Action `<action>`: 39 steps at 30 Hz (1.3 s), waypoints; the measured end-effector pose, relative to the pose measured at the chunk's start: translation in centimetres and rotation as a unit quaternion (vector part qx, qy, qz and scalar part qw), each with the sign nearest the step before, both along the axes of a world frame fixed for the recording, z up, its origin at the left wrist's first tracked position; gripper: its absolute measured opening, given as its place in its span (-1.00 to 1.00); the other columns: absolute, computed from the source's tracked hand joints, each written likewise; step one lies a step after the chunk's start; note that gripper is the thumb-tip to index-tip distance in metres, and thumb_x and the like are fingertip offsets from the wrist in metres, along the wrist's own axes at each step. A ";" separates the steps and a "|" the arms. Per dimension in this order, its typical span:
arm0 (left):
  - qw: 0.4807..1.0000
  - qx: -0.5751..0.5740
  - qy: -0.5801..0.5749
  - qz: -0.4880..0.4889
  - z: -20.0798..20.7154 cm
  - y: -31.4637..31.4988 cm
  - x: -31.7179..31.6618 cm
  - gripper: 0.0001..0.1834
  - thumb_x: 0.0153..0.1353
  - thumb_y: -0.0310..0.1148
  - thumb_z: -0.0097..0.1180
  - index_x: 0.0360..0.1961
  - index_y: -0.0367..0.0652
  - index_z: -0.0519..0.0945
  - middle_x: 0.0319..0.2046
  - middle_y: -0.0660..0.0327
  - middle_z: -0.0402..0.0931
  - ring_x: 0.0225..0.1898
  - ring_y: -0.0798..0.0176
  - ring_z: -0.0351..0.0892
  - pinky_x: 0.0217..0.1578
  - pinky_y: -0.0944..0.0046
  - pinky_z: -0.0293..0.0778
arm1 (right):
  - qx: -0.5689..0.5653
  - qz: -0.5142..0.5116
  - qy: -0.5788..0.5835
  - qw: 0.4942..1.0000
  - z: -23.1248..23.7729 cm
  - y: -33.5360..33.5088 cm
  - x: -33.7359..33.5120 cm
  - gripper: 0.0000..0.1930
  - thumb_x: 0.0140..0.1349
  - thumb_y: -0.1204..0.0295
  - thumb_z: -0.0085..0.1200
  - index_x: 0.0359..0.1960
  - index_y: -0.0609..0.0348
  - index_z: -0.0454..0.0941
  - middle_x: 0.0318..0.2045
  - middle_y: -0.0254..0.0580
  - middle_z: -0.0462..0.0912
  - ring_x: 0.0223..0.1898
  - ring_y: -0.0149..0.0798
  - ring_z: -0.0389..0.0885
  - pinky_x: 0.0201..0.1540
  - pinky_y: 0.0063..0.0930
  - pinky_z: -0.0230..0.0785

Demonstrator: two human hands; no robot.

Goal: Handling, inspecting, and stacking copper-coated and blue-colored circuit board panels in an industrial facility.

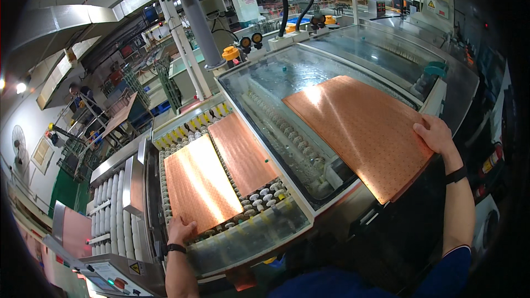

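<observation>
My left hand [181,233] is at the near left corner of a shiny copper panel [203,182], thumb over its near edge and fingers along the corner. That panel lies on the white rollers of a conveyor. Just beyond it to the right, a second copper panel [243,152] lies on the rollers, partly under the glass cover's edge. My right hand [436,135] grips the right edge of a stack of dotted copper panels [361,135], thumb on top and the other fingers hidden beneath. The stack rests on the glass cover [265,85], its near corner overhanging the front edge.
White rollers [113,209] of another machine section stand at left, above a control panel [107,278] with lit buttons. A grey pipe [199,22] rises behind the conveyor. A green handle [436,69] sits on the far right cover. A person [83,96] stands in the left background.
</observation>
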State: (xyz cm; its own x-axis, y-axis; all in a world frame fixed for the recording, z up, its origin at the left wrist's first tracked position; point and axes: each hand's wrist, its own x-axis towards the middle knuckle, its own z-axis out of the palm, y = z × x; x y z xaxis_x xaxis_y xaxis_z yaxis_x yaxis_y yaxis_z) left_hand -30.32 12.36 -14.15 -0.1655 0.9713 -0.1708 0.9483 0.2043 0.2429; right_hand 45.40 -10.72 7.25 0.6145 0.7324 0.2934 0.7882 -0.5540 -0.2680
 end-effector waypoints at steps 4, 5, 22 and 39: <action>0.996 0.056 0.054 -0.038 0.9 -0.3 3.1 -0.28 -0.04 0.13 0.35 -0.01 -0.23 0.58 0.07 -0.10 0.48 0.13 -0.15 0.44 0.14 -0.01 0.38 | -0.014 0.043 -0.027 0.999 0.6 -0.3 0.3 -0.55 0.21 0.00 0.08 -0.28 0.19 0.67 -0.25 0.07 0.62 -0.11 0.11 0.60 -0.01 -0.11 0.43; 0.996 0.056 0.049 -0.049 1.0 -0.2 4.1 -0.28 -0.04 0.13 0.35 -0.01 -0.23 0.58 0.07 -0.10 0.48 0.13 -0.15 0.44 0.14 -0.01 0.38 | -0.006 0.075 -0.062 0.995 0.5 -0.2 0.6 -0.55 0.19 0.00 0.09 -0.39 0.21 0.67 -0.29 0.07 0.61 -0.14 0.12 0.60 -0.05 -0.10 0.44; 0.588 -0.147 -0.795 0.026 15.0 -9.3 31.7 -0.95 0.34 -0.46 0.01 -0.23 -0.15 0.51 -0.49 0.32 0.54 -0.44 0.20 0.64 -0.30 0.11 0.67 | 0.015 0.108 -0.127 0.986 1.7 0.1 -2.9 -0.35 0.09 -0.19 0.18 -0.13 0.22 0.68 -0.03 0.00 0.65 0.03 0.07 0.61 0.07 0.00 0.39; 0.594 -0.126 -0.794 -0.011 16.7 -12.0 30.5 -0.83 0.32 -0.51 0.09 -0.39 -0.07 0.38 -0.56 0.36 0.31 -0.56 0.31 0.35 -0.27 0.16 0.49 | -0.136 0.002 0.062 0.989 1.8 2.1 7.6 -0.24 -0.08 -0.27 0.28 -0.28 0.33 0.72 -0.27 0.05 0.73 -0.20 0.02 0.72 -0.18 -0.14 0.54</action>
State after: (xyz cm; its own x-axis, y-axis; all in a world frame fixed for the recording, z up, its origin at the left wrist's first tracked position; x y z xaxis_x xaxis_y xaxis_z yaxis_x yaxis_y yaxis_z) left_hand 0.16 0.37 2.55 0.4112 0.8810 -0.2340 -0.4339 0.4150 0.7997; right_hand 52.97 -8.58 9.09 0.6296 0.7769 0.0075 0.7615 -0.6152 -0.2042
